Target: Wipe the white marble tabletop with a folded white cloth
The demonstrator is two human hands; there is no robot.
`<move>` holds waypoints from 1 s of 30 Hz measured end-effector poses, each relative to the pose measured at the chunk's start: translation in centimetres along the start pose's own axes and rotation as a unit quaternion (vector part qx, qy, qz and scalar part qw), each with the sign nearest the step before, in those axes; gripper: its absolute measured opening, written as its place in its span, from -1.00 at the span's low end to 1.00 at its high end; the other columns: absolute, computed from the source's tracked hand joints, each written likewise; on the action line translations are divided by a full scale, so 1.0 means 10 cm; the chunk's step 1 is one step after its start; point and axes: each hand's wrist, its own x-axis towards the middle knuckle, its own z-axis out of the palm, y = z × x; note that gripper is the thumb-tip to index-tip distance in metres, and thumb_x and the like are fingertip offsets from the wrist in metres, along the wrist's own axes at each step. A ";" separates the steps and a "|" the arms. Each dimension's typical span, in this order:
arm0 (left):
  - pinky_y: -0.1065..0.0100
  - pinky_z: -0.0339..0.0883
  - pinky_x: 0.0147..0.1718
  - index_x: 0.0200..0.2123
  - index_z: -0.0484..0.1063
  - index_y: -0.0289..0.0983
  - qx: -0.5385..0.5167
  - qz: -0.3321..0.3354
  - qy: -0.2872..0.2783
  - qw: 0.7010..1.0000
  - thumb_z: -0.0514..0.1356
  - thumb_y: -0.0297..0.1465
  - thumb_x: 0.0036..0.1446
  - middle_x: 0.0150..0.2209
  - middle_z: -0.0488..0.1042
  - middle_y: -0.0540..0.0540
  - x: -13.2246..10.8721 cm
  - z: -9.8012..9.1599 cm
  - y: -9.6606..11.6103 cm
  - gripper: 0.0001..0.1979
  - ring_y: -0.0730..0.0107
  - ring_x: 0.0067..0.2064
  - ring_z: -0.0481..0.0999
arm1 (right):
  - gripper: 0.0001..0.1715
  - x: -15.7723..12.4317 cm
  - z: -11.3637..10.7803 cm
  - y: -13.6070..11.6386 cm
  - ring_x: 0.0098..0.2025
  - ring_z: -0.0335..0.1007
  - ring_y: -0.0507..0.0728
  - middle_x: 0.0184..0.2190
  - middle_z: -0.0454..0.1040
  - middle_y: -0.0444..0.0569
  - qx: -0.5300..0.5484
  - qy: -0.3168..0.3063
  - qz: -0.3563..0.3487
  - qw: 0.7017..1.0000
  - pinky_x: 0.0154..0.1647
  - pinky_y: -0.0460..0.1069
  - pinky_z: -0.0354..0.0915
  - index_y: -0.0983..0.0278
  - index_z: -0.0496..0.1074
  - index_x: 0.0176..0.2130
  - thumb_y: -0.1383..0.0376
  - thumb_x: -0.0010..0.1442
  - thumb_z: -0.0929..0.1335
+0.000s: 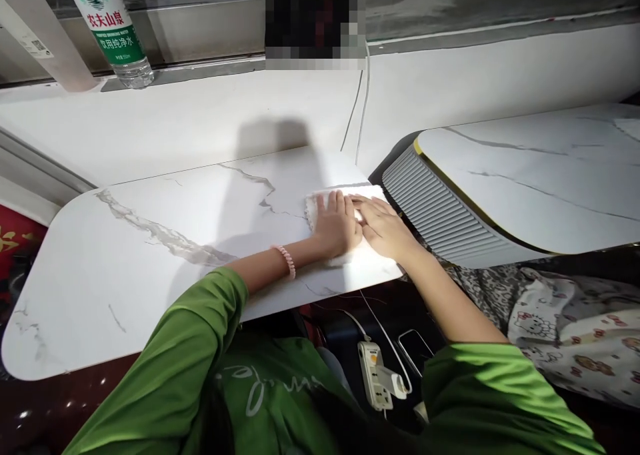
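Observation:
A white cloth (311, 208) with a fuzzy edge lies spread on the right end of a white marble-patterned tabletop (150, 275). My left hand (337, 227) rests flat on the cloth, fingers stretched out toward the wall. Beside it, my right hand (385, 227) presses on the same cloth with its fingers extended and angled left, the tips close to my left hand. A pink beaded bracelet (285, 260) circles my left wrist. Part of the cloth is hidden beneath both hands.
On the ledge stand a water bottle (113, 35) and a pale cylinder (50, 35). Cables hang down the wall. A ribbed-sided, gold-trimmed marble-patterned unit (540, 181) stands right. Below the tabletop are a power strip (373, 378), a phone-like object (415, 350) and patterned fabric (580, 328).

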 end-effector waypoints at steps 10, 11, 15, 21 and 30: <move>0.02 -0.33 0.37 0.37 -0.08 -0.56 -0.029 -0.089 -0.014 0.996 -0.23 -0.39 0.32 0.41 -0.06 -0.26 0.86 -0.09 -0.80 -0.40 0.16 0.42 -0.15 | -0.41 1.29 0.36 0.39 0.24 0.23 0.31 0.22 0.33 0.17 0.042 0.021 -0.042 0.998 0.28 0.30 0.11 0.35 0.28 0.16 0.35 0.15 0.15; 0.03 -0.33 0.37 0.37 -0.07 -0.56 -0.031 -0.091 -0.012 0.995 -0.22 -0.39 0.32 0.41 -0.06 -0.26 0.93 -0.09 -0.87 -0.40 0.17 0.43 -0.15 | -0.41 1.39 0.39 0.43 0.23 0.25 0.32 0.21 0.34 0.17 0.043 0.026 -0.047 0.998 0.27 0.30 0.12 0.35 0.28 0.15 0.34 0.14 0.15; 0.05 -0.34 0.37 0.36 -0.04 -0.52 -0.040 -0.086 -0.005 0.996 -0.21 -0.39 0.31 0.40 -0.03 -0.23 1.19 -0.07 -1.07 -0.40 0.20 0.42 -0.12 | -0.38 1.67 0.47 0.59 0.19 0.28 0.34 0.18 0.37 0.19 0.035 0.039 -0.048 0.997 0.23 0.30 0.16 0.36 0.27 0.15 0.34 0.11 0.16; 0.08 -0.30 0.37 0.34 0.03 -0.48 -0.034 -0.086 0.020 0.996 -0.22 -0.40 0.31 0.39 0.03 -0.20 1.35 -0.04 -1.16 -0.42 0.22 0.41 -0.06 | -0.39 1.83 0.53 0.71 0.20 0.28 0.33 0.17 0.38 0.16 0.028 0.040 -0.029 0.998 0.24 0.27 0.18 0.35 0.30 0.15 0.33 0.12 0.16; 0.06 -0.33 0.37 0.37 -0.06 -0.52 -0.021 -0.099 0.003 0.995 -0.24 -0.36 0.35 0.41 -0.07 -0.24 0.89 -0.08 -1.01 -0.41 0.17 0.43 -0.16 | -0.40 1.47 0.46 0.36 0.29 0.19 0.29 0.22 0.34 0.17 0.024 0.035 -0.028 0.999 0.32 0.29 0.08 0.38 0.30 0.20 0.30 0.23 0.12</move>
